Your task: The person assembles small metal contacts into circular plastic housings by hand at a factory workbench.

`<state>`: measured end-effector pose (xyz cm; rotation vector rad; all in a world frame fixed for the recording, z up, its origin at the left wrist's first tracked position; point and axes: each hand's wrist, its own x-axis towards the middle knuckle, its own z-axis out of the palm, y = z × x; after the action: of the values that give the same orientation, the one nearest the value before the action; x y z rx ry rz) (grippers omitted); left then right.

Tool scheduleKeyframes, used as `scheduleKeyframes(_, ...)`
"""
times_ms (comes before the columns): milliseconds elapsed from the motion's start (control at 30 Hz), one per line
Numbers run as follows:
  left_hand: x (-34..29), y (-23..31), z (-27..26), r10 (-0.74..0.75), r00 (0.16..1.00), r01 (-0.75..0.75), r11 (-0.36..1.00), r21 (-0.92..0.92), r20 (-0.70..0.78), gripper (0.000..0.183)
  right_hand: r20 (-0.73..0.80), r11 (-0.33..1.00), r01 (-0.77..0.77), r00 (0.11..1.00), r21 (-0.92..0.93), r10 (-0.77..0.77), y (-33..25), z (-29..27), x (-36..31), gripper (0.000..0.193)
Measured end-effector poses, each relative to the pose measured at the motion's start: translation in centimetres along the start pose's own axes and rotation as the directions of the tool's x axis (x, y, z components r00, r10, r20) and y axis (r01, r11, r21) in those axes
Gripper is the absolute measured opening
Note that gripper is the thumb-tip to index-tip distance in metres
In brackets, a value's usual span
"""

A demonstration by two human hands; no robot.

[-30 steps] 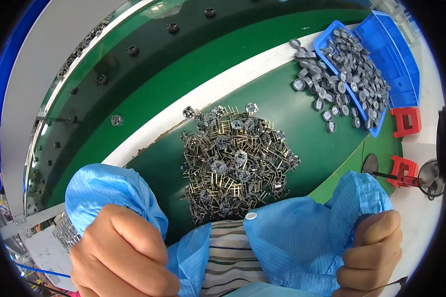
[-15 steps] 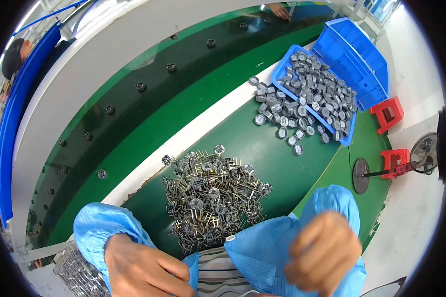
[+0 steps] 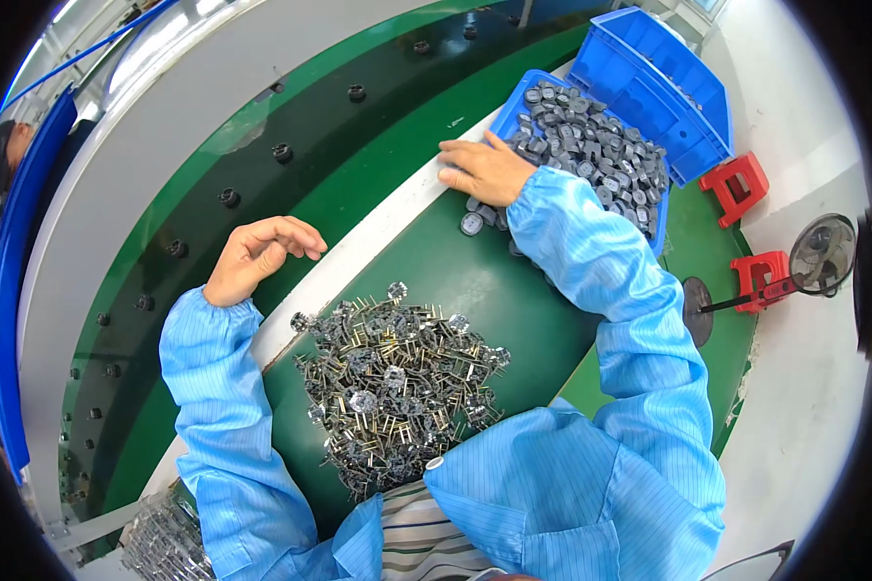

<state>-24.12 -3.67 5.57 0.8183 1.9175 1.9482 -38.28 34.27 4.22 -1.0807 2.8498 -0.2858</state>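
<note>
A worker's right grip [image 3: 487,171], spread, extends beside grey caps [image 3: 606,145] heaped to its right; nearer the body than the half-spread left grip [image 3: 264,254], pin-legged components [image 3: 388,387] lie piled on the green worktop [image 3: 543,320].

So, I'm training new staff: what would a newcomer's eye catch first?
Probably the spiky heap of pin-legged round circuit boards on the green worktop, just below centre. Then the blue bin of grey round caps at upper right, with the right hand beside it.
</note>
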Motion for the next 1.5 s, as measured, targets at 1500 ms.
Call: scheduleKeyframes(1500, 2.6, -2.8, 7.8, 0.049, 0.967, -0.200, 0.753, 0.627, 0.249, 0.041, -0.335, 0.988, 0.100, 0.932, -0.120, -0.136, -9.6, 1.2, -6.1, 0.031)
